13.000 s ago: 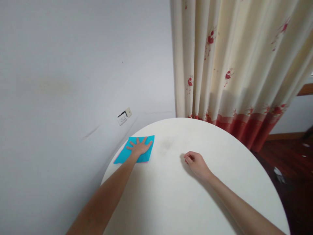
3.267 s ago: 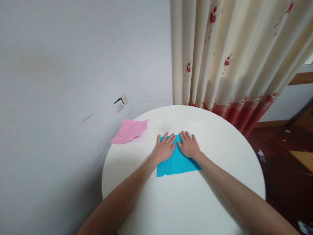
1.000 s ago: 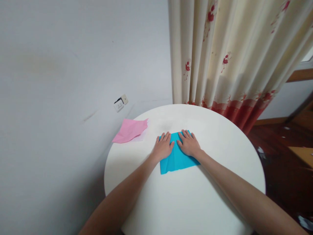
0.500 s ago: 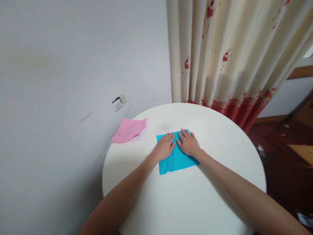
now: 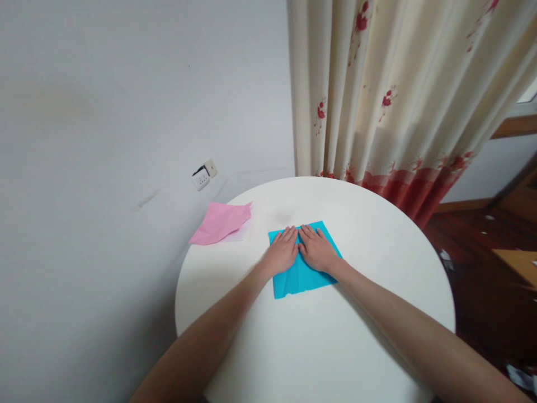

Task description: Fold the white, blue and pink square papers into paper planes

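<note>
A blue sheet of paper (image 5: 301, 277) lies flat on the round white table (image 5: 319, 347), a little beyond its middle. My left hand (image 5: 282, 253) presses palm-down on the sheet's left half, fingers spread. My right hand (image 5: 315, 251) presses palm-down on the right half. The two hands lie side by side, with their index fingers nearly touching over the sheet's centre line. Neither hand grips the paper.
A pink sheet of paper (image 5: 220, 223) hangs over the table's far left edge, close to the grey wall. A wall socket (image 5: 203, 175) sits behind it. A cream curtain (image 5: 390, 101) with red flowers hangs behind the table. Dark wooden floor (image 5: 478, 252) lies to the right.
Over the last second my right hand slid left toward my left hand, uncovering the sheet's far right corner. Much earlier, the blue sheet lay over the pink one at the table's left edge.
</note>
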`<action>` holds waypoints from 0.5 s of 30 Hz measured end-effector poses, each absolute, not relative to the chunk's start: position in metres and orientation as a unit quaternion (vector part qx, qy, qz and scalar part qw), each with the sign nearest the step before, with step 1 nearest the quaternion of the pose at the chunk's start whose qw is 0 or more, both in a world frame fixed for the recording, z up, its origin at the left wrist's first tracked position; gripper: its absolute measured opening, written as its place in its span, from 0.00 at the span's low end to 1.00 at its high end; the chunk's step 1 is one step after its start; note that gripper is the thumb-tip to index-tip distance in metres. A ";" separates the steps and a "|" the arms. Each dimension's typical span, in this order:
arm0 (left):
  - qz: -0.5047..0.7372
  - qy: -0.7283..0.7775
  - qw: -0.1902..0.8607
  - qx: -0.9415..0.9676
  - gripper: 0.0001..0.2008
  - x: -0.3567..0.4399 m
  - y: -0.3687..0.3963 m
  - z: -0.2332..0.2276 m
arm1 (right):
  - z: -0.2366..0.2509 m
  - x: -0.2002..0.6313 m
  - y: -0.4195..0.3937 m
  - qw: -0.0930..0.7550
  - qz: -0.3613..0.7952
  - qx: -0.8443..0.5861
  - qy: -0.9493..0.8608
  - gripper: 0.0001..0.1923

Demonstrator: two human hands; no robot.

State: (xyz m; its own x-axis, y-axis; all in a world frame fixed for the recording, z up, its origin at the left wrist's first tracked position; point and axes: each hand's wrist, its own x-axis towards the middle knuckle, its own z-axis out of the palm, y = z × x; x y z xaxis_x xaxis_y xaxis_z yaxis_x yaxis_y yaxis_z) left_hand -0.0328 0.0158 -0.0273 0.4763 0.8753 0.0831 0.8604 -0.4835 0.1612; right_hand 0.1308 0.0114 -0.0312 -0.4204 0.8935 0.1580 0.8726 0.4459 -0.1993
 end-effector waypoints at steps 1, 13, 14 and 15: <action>0.075 0.506 0.049 0.858 0.28 -0.033 0.016 -0.027 | -0.031 0.131 0.012 0.120 0.046 -0.525 -0.841 0.30; 0.054 0.516 0.049 0.853 0.31 -0.036 0.012 -0.025 | -0.034 0.145 0.022 0.106 0.066 -0.618 -0.776 0.32; 0.051 0.516 0.052 0.854 0.32 -0.037 0.012 -0.025 | -0.035 0.149 0.024 0.106 0.068 -0.629 -0.767 0.33; 0.049 0.514 0.055 0.855 0.34 -0.038 0.012 -0.025 | -0.036 0.152 0.027 0.107 0.068 -0.639 -0.759 0.33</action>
State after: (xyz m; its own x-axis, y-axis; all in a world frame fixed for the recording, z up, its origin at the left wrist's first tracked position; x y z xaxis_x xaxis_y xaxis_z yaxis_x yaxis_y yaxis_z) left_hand -0.0376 0.0121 -0.0250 0.4668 0.8840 0.0263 0.8733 -0.4655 0.1439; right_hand 0.1516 0.0266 -0.0357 -0.1601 0.9841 0.0765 0.9550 0.1740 -0.2401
